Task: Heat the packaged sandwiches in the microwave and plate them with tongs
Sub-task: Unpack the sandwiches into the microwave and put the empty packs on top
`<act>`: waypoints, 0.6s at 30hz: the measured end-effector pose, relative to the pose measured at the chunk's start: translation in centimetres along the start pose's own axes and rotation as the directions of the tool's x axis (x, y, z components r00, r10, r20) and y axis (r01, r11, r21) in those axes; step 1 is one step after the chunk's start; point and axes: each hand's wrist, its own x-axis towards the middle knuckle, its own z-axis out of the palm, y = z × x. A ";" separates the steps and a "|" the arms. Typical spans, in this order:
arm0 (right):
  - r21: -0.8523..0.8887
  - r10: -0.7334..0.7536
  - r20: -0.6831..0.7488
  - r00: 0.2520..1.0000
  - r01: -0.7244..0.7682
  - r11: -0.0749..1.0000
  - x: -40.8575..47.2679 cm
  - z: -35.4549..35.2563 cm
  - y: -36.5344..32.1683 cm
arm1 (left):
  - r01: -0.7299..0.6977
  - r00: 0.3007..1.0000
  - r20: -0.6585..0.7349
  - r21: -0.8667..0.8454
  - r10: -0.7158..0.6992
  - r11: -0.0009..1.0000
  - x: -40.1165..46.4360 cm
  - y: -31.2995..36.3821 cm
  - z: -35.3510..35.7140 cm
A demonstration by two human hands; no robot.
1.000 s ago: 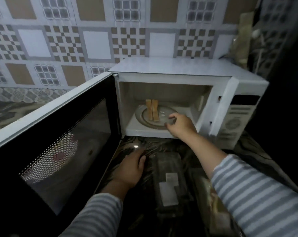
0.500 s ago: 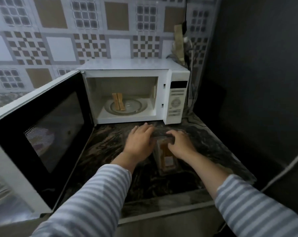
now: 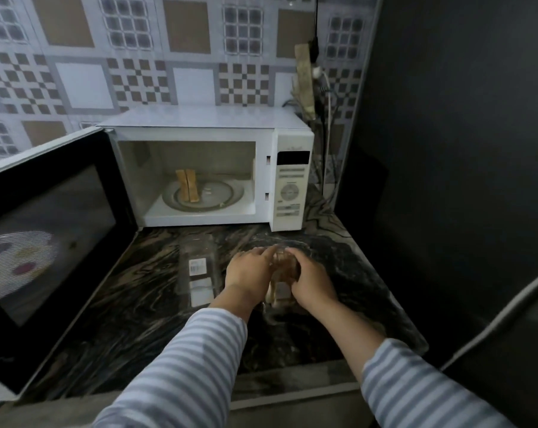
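Glossy dark marbled stone is forming the countertop (image 3: pixel 131 291). Smooth white enamel-like metal is covering the microwave (image 3: pixel 199 122), with a glass turntable (image 3: pixel 218 196) inside. Clear shiny plastic is wrapping the sandwich package (image 3: pixel 199 267). Striped cloth sleeves (image 3: pixel 181 366) are looking soft and matt.

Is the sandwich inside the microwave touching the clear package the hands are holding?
Apart. The head view shows the sandwich inside the microwave, the package out on the counter.

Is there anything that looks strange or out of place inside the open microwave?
Yes. Two tan sandwich halves stand on edge at the left of the round glass turntable, off-centre. Small pale bits, perhaps crumbs, lie beside them.
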 end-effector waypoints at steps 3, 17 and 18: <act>-0.013 -0.059 0.010 0.998 0.059 0.998 1.3 -1.0 1.4 | 0.038 0.997 0.078 -0.200 -0.023 0.979 0.9 1.0 1.1; -0.197 -0.724 0.081 0.685 0.723 0.662 -1.4 0.0 7.5 | -0.053 0.996 0.048 -0.289 0.070 0.956 -4.9 -1.4 6.7; -0.196 -0.733 0.081 0.675 0.732 0.652 -1.3 0.1 7.7 | -0.055 0.996 0.046 -0.283 0.070 0.957 -4.9 -1.4 6.7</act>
